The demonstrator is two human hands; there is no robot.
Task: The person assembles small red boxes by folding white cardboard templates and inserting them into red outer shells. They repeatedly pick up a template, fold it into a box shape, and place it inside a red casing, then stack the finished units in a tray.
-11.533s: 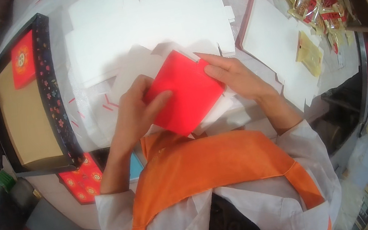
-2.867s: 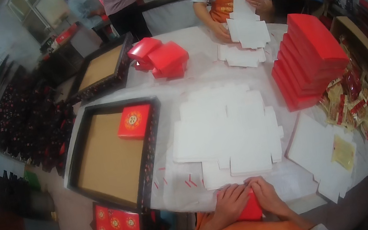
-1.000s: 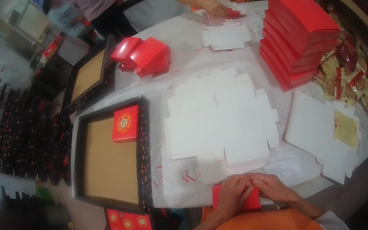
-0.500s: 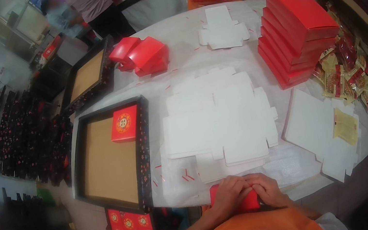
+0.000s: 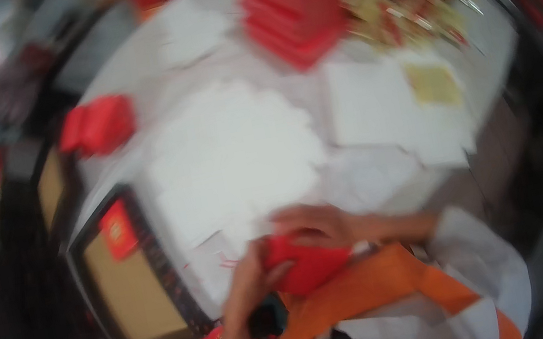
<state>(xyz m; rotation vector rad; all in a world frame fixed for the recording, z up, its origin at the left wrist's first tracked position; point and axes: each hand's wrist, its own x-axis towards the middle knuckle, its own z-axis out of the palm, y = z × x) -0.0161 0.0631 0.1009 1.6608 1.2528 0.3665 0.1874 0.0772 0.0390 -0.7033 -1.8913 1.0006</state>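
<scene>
Red folding carton [image 5: 309, 269]: lower center of the frame, bordering the orange apron [image 5: 355, 291]. Left hand [image 5: 252, 276]: thumb and fingers closed on the carton's left end. Right hand [image 5: 319, 223]: over its upper edge; grip blurred, cannot be determined

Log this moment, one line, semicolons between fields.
left hand: gripping red carton; right hand: at carton's upper side; black-rimmed tray: one red box inside; white sheets: beyond hands; view: blurred

**Reader:** Which garments are visible?
**Legend:** An orange apron [image 5: 361, 288] with a matching strap [image 5: 453, 290], over a loose white top [image 5: 398, 332].
**Reader:** And the sleeves [image 5: 487, 258]?
**Legend:** White, wide; forearms [image 5: 401, 227] and hands [image 5: 317, 223] are bare. Blur obscures finer detail.
</scene>
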